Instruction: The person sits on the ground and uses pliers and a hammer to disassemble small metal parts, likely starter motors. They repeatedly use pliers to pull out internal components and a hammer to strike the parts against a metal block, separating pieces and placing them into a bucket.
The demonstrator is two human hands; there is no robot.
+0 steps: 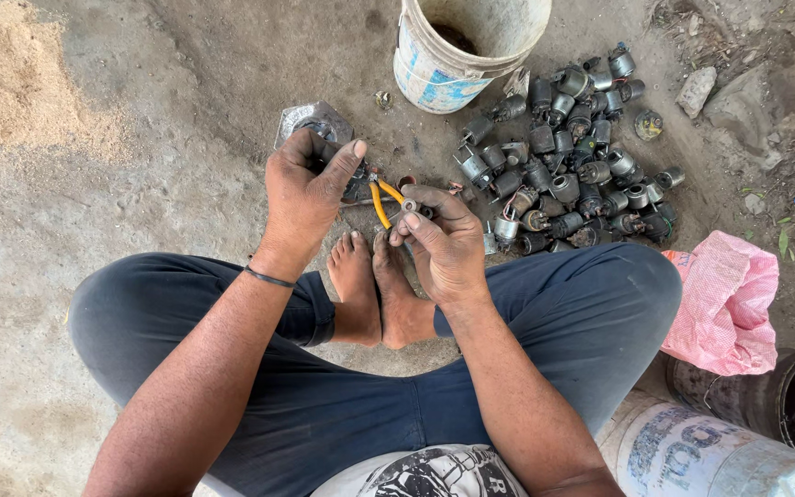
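The person sits cross-legged on dusty concrete, taking apart a small motor with pliers. The left hand [304,189] is clamped around a dark metal part [353,180], thumb pressed over it, just above the bare feet [374,281]. The right hand [442,241] grips yellow-handled pliers [385,201], its fingertips pinched together on a small round silvery piece [409,205]. The next move seems to call for a firm hold and a careful twist or pull. To the far right lies a heap of small grey cylindrical motors [568,156], dull and greasy, beside a scuffed white plastic bucket [425,64]. A crumpled pink sack [729,299] lies near right; loose sawdust [11,78] sits far left
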